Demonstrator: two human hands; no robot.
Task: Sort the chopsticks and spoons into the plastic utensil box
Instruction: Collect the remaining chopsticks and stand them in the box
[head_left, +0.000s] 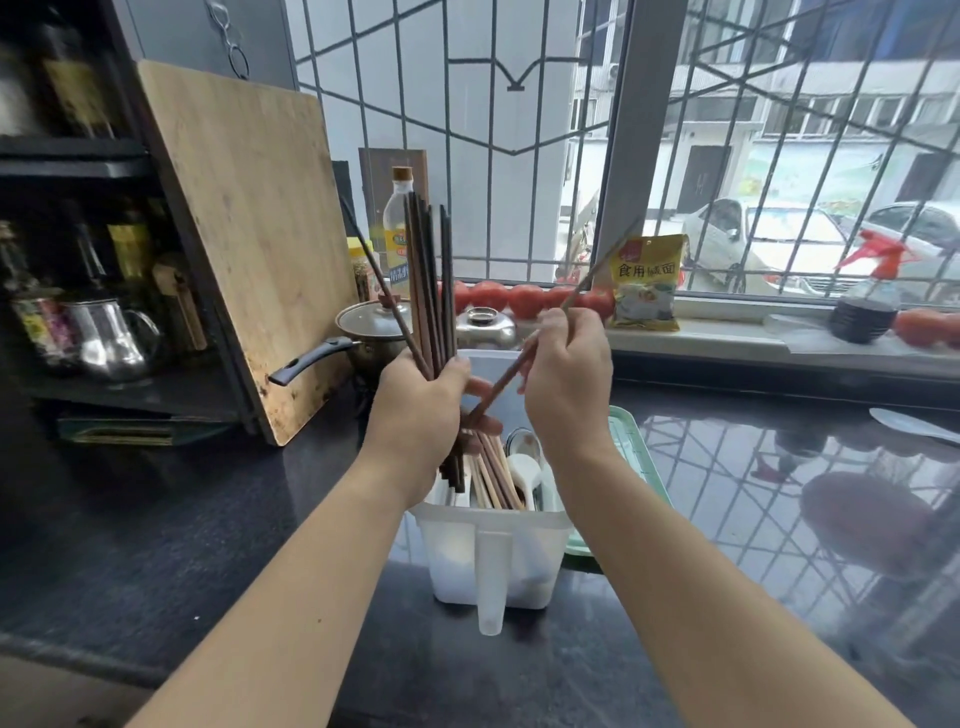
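Above the translucent white plastic utensil box (493, 551) on the dark counter, a bundle of dark brown wooden chopsticks (428, 291) is gripped upright by the left hand (421, 410), fingers curled round it. One slanted chopstick (540, 345), tipped up-right, is pinched by the right hand (569, 384). Splayed sticks could probably slip free.

At frame centre, on the counter (208, 519): utensil box (493, 551), with chopsticks (493, 473) and a spoon (524, 475) inside. Just right of it, partly behind: a tray (631, 447). Above the box: left hand (421, 410) around a chopstick bundle (428, 275), right hand (569, 384) pinching a single chopstick (582, 291). Upper left: cutting board (249, 234) leaning on a shelf (78, 156). Behind the box: a pot (369, 332). Far right on the windowsill: spray bottle (865, 306).
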